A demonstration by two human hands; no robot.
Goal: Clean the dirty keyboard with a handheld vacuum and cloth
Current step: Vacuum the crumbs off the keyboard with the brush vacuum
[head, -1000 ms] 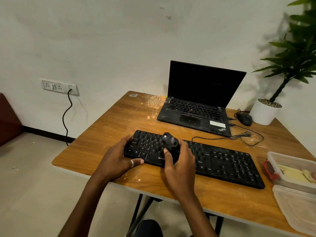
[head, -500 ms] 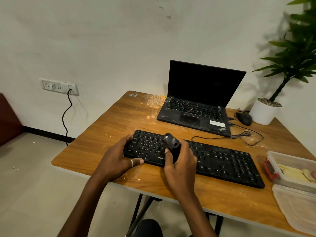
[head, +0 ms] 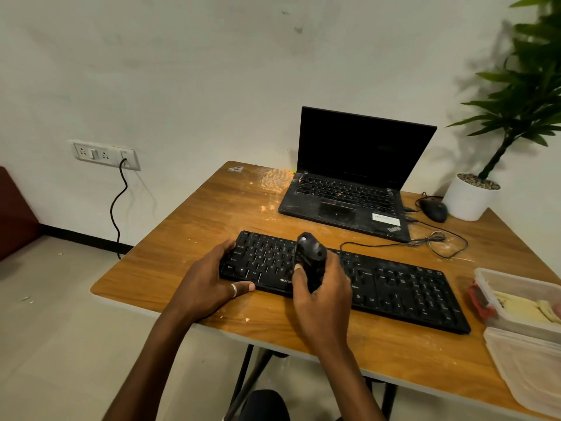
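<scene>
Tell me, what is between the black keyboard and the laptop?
In the head view, a thin black cable lies on the table between the keyboard and the laptop; the rest is bare wood.

My right hand [head: 323, 299] hides the lower body of the handheld vacuum [head: 311, 253] and the keyboard [head: 409, 293] keys beneath; plastic containers [head: 522, 276] and potted plant [head: 528, 95] run off the right edge

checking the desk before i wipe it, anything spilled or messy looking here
Yes. Pale orange powder is spilled on the table by the laptop's left rear corner, with stray crumbs near the front edge. The laptop deck and the keyboard's right half look dusty.
</scene>
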